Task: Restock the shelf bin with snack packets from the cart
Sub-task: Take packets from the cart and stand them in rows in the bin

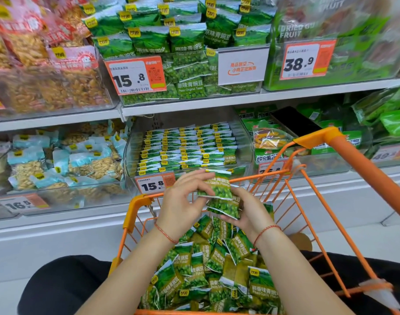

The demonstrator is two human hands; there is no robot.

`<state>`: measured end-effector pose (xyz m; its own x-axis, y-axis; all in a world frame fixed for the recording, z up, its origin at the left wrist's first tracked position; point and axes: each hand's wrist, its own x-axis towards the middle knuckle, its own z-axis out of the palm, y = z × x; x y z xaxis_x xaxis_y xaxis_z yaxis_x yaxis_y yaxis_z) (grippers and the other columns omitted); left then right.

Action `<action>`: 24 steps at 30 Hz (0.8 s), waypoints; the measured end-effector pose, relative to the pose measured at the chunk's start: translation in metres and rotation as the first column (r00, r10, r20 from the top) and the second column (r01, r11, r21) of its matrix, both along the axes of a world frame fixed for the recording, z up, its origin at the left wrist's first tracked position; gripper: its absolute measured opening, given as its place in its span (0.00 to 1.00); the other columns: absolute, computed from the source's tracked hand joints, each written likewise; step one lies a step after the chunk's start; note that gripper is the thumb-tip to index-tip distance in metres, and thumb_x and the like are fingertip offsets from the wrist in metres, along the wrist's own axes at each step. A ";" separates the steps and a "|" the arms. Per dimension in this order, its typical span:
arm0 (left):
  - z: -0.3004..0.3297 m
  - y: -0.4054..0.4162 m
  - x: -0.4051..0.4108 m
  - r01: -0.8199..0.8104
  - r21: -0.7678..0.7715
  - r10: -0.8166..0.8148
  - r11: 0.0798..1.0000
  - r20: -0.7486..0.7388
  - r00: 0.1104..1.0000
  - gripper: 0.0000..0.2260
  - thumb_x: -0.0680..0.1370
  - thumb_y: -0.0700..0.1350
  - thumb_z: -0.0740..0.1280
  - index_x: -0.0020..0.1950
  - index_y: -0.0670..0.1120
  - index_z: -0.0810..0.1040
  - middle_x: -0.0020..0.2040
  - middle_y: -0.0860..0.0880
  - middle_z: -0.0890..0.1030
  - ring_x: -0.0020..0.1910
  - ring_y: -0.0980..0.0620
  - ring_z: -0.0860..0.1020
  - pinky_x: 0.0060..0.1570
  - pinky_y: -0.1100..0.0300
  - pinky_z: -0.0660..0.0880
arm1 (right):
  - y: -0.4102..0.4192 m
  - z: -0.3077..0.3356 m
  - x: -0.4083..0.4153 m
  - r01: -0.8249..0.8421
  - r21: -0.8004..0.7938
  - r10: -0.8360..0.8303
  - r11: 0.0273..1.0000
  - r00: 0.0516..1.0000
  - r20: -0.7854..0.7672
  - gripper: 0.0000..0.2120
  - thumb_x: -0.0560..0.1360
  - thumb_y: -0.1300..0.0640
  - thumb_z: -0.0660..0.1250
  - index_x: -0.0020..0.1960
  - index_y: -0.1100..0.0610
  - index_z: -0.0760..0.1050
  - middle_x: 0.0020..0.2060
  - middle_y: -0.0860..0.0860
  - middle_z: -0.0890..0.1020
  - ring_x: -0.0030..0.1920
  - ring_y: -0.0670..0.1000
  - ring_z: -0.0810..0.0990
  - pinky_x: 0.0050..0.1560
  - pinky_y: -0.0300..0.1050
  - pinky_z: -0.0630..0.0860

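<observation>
I hold a small stack of packets [219,194] over the cart's [135,208] front edge — my left hand [183,201] pinches the top one, my right hand [244,214] grips below — squaring them, I think, for the bin [244,142].

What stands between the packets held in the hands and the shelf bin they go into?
Nothing visible. Both hands, left hand and right hand, hold garlic pea packets above the cart's front rim; the open-topped shelf bin lies just beyond.

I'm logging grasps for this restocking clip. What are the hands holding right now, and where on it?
Both hands hold a small stack of green pea packets: left hand pinches the left edge, right hand cradles it from below.
</observation>
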<state>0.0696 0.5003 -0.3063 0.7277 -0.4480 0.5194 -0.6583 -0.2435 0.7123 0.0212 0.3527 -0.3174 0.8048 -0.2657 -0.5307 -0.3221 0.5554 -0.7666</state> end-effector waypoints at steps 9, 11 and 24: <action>-0.020 -0.005 -0.008 -0.051 -0.052 0.034 0.997 -0.281 0.959 0.21 0.71 0.29 0.68 0.35 0.57 0.80 0.56 0.63 0.76 0.59 0.68 0.74 0.53 0.72 0.73 | -0.001 -0.006 0.001 0.040 0.056 -0.043 0.998 0.997 0.066 0.34 0.72 0.29 0.51 0.61 0.54 0.74 0.52 0.58 0.83 0.49 0.56 0.84 0.36 0.49 0.82; -0.023 -0.006 -0.009 -0.049 -0.048 0.033 0.998 -0.290 0.956 0.19 0.71 0.31 0.69 0.35 0.58 0.80 0.56 0.62 0.77 0.60 0.69 0.73 0.56 0.71 0.71 | 0.001 -0.003 -0.001 -0.008 0.022 0.006 1.000 0.993 0.115 0.30 0.71 0.32 0.59 0.61 0.54 0.75 0.51 0.57 0.84 0.50 0.55 0.84 0.43 0.49 0.82; -0.017 -0.017 -0.004 0.051 -0.091 -0.104 0.995 -0.797 0.595 0.24 0.70 0.47 0.71 0.65 0.49 0.72 0.63 0.53 0.76 0.64 0.54 0.72 0.67 0.54 0.67 | 0.005 -0.014 -0.004 -0.046 -0.282 0.092 0.958 0.984 0.153 0.42 0.72 0.45 0.69 0.76 0.58 0.53 0.74 0.54 0.61 0.70 0.53 0.66 0.64 0.52 0.68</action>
<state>0.0653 0.4829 -0.3236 0.8267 -0.5138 -0.2293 0.1675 -0.1643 0.9721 0.0167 0.3572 -0.3310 0.8957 -0.3238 -0.3047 -0.2102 0.2953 -0.9320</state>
